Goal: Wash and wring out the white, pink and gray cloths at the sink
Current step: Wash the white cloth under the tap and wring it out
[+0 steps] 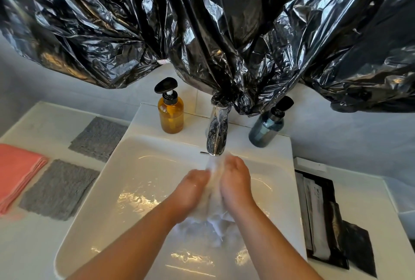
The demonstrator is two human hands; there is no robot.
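Note:
A wet white cloth [214,219] is bunched between my two hands over the white sink [116,167], right under the tap [216,135], where water runs. My left hand [190,189] grips its left side and my right hand [235,183] grips its right side, fingers curled into the fabric. The cloth's tail hangs down below my wrists. On the counter to the left lie a folded pink cloth [15,174] and two gray cloths, one nearer [58,188] and one further back [98,138].
An amber pump bottle [170,111] stands left of the tap and a blue-gray pump bottle [268,125] right of it. Black plastic sheeting [213,21] hangs over the wall above. Dark and white packets [325,216] lie on the right counter.

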